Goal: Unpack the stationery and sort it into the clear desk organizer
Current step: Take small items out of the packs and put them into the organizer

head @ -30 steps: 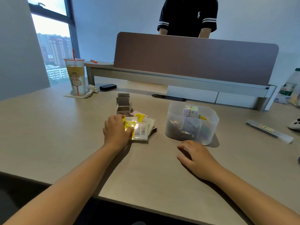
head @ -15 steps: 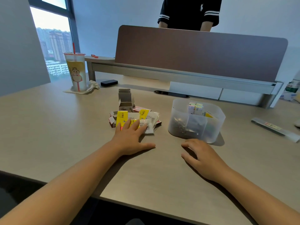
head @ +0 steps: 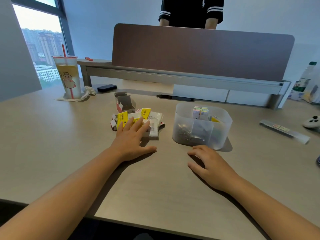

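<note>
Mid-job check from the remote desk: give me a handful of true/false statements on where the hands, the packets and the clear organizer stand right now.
1. The left hand lies flat with straight fingers on the pile of stationery packets. True.
2. The right hand is lifting the clear organizer. False: it rests on the desk just in front of the organizer and holds nothing.
3. The organizer already holds items, with colourful sticky notes in a rear compartment. True.
4. The drink cup stands to the right of the organizer. False: it stands far left, near the window.
5. An opened small cardboard box sits behind the packets. True.
</note>
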The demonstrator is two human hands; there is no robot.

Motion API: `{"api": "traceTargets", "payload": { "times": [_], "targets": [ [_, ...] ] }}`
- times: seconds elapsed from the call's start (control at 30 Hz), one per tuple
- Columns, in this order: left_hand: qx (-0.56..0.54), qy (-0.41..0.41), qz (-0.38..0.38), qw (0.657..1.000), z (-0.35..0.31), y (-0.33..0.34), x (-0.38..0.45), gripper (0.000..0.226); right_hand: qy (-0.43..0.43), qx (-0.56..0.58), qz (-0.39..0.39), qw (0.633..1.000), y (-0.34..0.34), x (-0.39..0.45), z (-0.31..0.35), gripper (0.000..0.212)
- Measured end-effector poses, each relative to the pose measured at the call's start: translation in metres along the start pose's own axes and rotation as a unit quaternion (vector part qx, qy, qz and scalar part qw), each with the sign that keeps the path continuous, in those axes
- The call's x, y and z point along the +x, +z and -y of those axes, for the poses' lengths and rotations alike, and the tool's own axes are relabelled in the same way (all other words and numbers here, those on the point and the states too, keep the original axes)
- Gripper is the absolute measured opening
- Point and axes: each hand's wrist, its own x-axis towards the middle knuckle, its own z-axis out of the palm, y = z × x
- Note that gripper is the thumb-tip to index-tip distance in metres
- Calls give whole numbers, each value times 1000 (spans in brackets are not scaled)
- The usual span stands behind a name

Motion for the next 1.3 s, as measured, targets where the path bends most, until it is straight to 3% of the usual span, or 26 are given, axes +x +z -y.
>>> {"api": "traceTargets", "payload": {
  "times": [0.17,0.23,0.43,0.57,0.67,0.8,1.1,1.23,1.3],
  "targets": [
    [-37,33,-31,998,-12,-9,-13,87,10,9,7,1000,-2,-3,-2,38],
    [-68,48,-34,996,-20,-12,-20,73,16,12,10,1000,-4,-4,-5,37],
    [-95,157,6,983,-61,-10,-31,51,55,8,-1,998,-24,-18,-26,33],
    [-41,213,6,976,-97,-3,-21,69,108,1,-31,994,-41,-36,-54,31],
    [-14,187,1,982,-107,3,-11,64,158,3,-47,986,-51,-44,-71,28],
    [-2,172,-14,985,-105,6,-7,93,182,-14,-53,982,-52,-45,-83,26],
    [0,105,12,994,-65,-5,-21,69,162,-26,-43,985,-46,-41,-78,27],
    [-70,171,-68,980,-84,-16,-26,82,166,-11,-38,985,-49,-44,-78,30],
    [-94,221,-62,969,-103,-19,-24,81,167,-9,-39,985,-53,-47,-80,32]
  ]
}}
